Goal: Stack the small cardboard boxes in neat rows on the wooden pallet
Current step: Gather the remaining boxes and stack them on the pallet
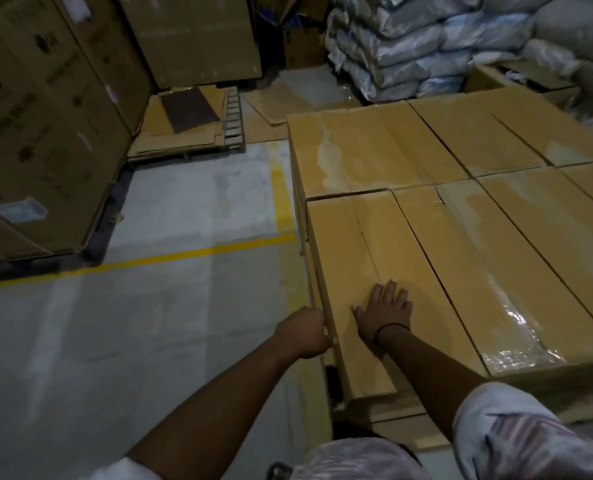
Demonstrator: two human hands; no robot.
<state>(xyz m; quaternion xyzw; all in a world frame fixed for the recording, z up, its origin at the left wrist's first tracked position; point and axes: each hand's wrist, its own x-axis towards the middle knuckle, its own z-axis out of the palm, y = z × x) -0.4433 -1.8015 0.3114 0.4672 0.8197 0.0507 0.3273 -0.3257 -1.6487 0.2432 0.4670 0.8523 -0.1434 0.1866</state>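
Squaring-up step. Left hand point(303, 336) grips outer edge of long tan cardboard box point(350, 244); right hand point(385, 313) flat, fingers spread, on top. Next, probably: push flush to neighbouring tan box point(437, 271) right of right hand.

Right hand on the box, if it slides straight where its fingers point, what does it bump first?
The right hand lies flat on the near box; ahead is bare box top, then the far-row box. Whether that one stands higher is unclear.
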